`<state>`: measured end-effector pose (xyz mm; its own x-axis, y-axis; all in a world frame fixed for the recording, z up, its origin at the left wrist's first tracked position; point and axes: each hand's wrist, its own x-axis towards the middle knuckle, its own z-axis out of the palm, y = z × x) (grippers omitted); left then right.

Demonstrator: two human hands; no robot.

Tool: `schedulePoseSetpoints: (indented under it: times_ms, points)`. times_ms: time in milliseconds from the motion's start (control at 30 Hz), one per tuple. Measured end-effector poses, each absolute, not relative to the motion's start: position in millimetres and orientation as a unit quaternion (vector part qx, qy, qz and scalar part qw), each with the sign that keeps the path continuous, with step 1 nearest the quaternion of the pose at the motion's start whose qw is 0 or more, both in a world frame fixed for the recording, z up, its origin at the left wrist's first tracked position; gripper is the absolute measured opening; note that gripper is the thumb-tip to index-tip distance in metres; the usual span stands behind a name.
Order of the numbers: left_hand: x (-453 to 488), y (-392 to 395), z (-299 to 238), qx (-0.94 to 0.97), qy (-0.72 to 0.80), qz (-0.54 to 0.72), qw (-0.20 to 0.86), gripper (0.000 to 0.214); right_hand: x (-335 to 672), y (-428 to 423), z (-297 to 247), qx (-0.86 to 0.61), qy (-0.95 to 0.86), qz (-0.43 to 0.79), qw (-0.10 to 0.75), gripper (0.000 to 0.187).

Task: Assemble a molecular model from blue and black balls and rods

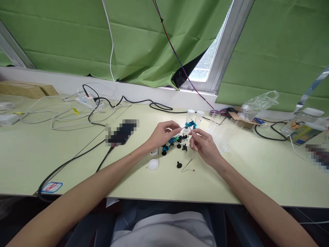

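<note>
My left hand [166, 133] is closed in a pinch, thumb and forefinger meeting at the left end of a small blue metal part [190, 124]. Just below the other side of this part, my right hand [203, 142] pinches with its fingertips. What each pinch holds is too small to make out. Under and between the hands lies a blue and green assembly [175, 139] with black pieces around it, partly hidden by my fingers. Closer to me are a black round piece with a stem [179, 165], a thin bent wire [187, 169] and a white round lid [153, 165].
White-capped jars [191, 112] stand behind my hands. A blurred phone [122, 133] with a black cable lies left. Cables and a white power strip [88, 100] spread back left. At right are a cardboard box [244, 120] with a plastic bag and a clear jar [308, 116].
</note>
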<state>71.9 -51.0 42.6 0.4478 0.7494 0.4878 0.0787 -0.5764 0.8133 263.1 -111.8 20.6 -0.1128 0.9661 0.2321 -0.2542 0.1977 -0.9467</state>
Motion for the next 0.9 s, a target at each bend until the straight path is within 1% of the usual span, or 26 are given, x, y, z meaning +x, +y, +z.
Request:
schedulePoseSetpoints:
  times_ms: [167, 367, 500, 600, 900]
  points:
    - [72.2, -49.8, 39.9, 0.780, 0.278, 0.449, 0.334, 0.021, 263.7, -112.0, 20.8, -0.339, -0.522, 0.537, 0.569, 0.024]
    - [70.7, -48.1, 35.7, 0.814, 0.271, 0.470, 0.207, 0.015, 261.6, -114.0, 22.6, -0.340, -0.523, 0.547, 0.559, 0.024]
    - [70.2, -49.1, 36.4, 0.823, 0.276, 0.471, 0.158, 0.014, 260.7, -115.4, 24.2, -0.340, -0.529, 0.551, 0.548, 0.024]
    - [70.7, -50.2, 36.8, 0.829, 0.269, 0.465, 0.158, 0.016, 260.8, -116.3, 24.7, -0.338, -0.532, 0.556, 0.542, 0.024]
    - [71.2, -51.9, 35.1, 0.812, 0.293, 0.459, 0.211, 0.019, 259.4, -115.9, 22.6, -0.333, -0.551, 0.558, 0.524, 0.024]
